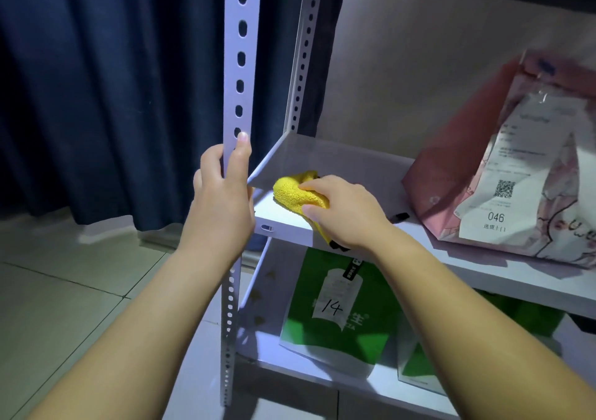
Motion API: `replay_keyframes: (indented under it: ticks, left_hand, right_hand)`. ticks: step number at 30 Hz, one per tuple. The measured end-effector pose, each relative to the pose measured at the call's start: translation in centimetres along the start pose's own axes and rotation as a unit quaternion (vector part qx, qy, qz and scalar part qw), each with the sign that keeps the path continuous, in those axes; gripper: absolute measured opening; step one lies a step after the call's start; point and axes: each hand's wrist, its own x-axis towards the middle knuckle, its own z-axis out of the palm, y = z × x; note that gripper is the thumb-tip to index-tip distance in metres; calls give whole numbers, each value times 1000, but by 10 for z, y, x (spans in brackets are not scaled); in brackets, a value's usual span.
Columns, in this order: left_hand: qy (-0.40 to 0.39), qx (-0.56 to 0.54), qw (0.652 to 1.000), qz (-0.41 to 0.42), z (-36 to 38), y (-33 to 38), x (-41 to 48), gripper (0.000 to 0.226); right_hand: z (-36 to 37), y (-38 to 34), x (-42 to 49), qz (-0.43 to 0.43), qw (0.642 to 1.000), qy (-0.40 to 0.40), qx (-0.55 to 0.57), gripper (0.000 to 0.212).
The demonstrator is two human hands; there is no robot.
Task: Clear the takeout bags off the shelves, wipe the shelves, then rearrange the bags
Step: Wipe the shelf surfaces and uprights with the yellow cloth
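On the shelf [290,223], a white receipt [503,207] on the pink bag [451,174] showed "046" in large digits, with a QR code [504,188] above it. Its smaller print was too blurred to read. Below the shelf, a label [332,307] on the green bag [300,319] bore a handwritten "14", beside a printed "生".

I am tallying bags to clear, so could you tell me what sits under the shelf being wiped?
On the lower shelf stands a green bag marked 14, with more green bags to its right. The right forearm and the wiped shelf cover most of those.
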Motion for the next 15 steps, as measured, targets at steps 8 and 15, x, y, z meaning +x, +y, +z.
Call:
replay_keyframes:
  ticks: [8,15]
  left_hand:
    - [-58,-12,997,-44,-15,14,-4,77]
    - [-168,24,974,-151,-56,46,-2,65]
  right_hand:
    - [2,6,-7,-23,998,12,50,36]
    - [-22,-12,-9,21,994,-99,43,40]
